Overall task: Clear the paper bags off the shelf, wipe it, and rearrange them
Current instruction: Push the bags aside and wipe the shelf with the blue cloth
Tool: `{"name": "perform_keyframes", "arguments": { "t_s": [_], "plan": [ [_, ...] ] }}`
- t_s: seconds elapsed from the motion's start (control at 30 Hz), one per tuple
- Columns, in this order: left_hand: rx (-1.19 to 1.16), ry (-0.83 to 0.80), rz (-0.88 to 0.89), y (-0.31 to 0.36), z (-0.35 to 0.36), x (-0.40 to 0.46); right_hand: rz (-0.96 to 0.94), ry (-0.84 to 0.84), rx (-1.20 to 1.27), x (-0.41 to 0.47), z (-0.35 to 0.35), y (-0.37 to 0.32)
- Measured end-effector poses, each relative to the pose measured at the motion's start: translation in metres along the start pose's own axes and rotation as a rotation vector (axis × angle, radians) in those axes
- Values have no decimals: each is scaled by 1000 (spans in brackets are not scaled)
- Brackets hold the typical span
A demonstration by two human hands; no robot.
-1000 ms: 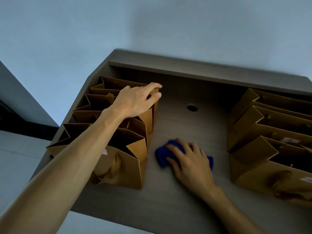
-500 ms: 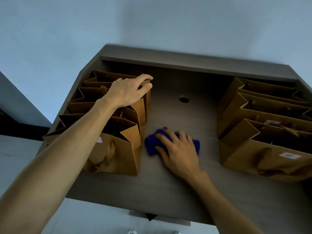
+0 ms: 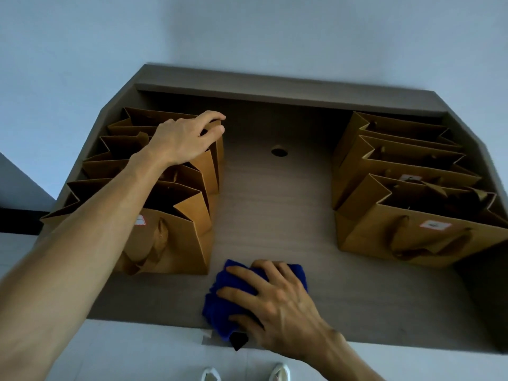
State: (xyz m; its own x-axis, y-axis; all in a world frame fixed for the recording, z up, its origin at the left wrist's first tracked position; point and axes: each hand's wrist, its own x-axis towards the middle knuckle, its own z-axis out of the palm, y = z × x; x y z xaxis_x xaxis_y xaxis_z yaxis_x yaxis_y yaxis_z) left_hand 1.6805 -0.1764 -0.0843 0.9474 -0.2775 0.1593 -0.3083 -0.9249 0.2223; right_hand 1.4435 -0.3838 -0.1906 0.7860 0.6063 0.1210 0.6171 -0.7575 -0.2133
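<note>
Several brown paper bags stand in a row on the left of the grey-brown shelf. My left hand rests on the top edges of the rear bags, fingers curled over the rim of one. Three more paper bags stand on the right side. My right hand presses a folded blue cloth flat against the shelf near its front edge, fingers spread over it. Part of the cloth hangs over the front edge.
A round cable hole sits in the middle of the shelf toward the back. A raised back ledge meets the pale wall. Below the front edge I see the floor and the toes of white shoes.
My right hand has dragged the blue cloth toward me, from the middle of the shelf to its front edge. My left hand has stayed on the left bags.
</note>
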Motion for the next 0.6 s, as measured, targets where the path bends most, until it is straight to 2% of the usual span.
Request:
{"name": "perform_keyframes", "arguments": {
  "t_s": [0.27, 0.37, 0.6],
  "plan": [
    [0, -17, -6, 0, 1, 0, 124, -38, -66, -63, -19, 55],
    [1, -25, -12, -1, 1, -1, 169, -46, -78, -69, -22, 56],
    [-9, -25, -10, 3, -1, -2, 29, -16, -53, -16, -8, 6]
  ]
}}
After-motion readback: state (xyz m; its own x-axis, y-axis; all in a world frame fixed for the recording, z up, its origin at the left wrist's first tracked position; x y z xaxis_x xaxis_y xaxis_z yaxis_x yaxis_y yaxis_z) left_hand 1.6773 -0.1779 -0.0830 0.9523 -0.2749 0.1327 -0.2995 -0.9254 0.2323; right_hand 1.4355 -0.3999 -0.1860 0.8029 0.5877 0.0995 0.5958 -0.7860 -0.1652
